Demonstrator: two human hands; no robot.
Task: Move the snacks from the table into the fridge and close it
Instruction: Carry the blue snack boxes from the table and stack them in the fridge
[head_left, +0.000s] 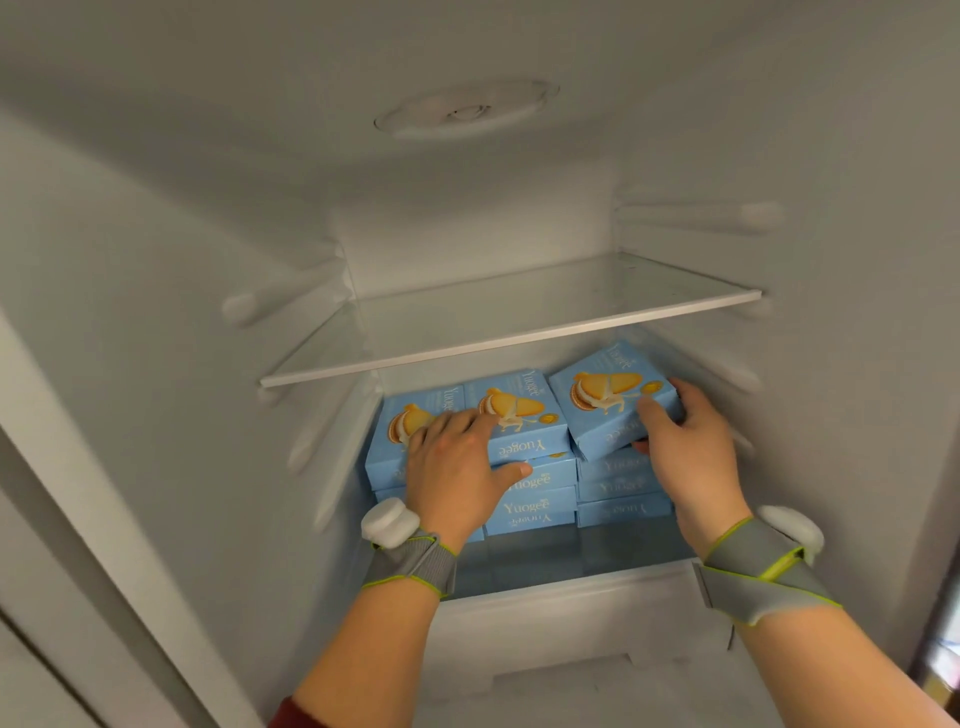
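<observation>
Several blue snack boxes with a yellow biscuit picture stand in three stacks on the lower glass shelf (571, 556) of the open fridge. My right hand (685, 457) grips one tilted blue box (608, 400) above the right stack (621, 493). My left hand (457, 467) lies flat, fingers apart, on the tops of the left stack (387, 457) and middle stack (535, 499). Both wrists wear grey straps with white pucks.
The upper glass shelf (519, 332) hangs just above the boxes, leaving a low gap. White fridge walls close in left and right. A white drawer front (571, 613) sits below the lower shelf. The door frame (78, 493) runs along the left.
</observation>
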